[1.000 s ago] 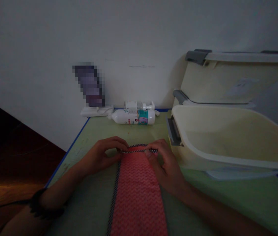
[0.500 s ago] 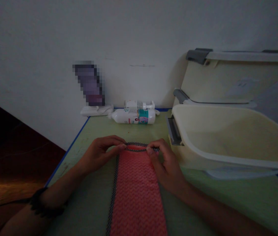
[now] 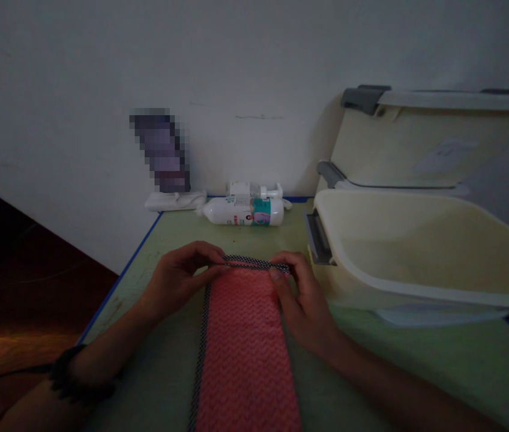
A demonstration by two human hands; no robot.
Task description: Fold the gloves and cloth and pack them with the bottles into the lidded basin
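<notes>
A green table (image 3: 362,360) with a blue edge was recorded against a plain white wall (image 3: 236,60); dim light, dark floor to the left. An open cream storage bin (image 3: 416,252) with a raised lid was noted at the right side of the table, near the right hand. A long pink cloth (image 3: 243,342) with dark checked trim was laid flat down the middle of the table, its far end between the two hands. The left hand (image 3: 177,279) was closed in a pinch on the far left corner of the cloth; the right hand (image 3: 302,300) was likewise pinched on the far right corner, the trimmed end lifted slightly off the table between them. A white bottle (image 3: 240,212) was seen lying on its side by the wall, well apart from the cloth.

Handling, as judged: the cloth appeared soft, light and limp, not slippery, not fragile. It would sag if held at one point only. The trimmed corners were judged the best hold, the edge being firmer there.
</notes>
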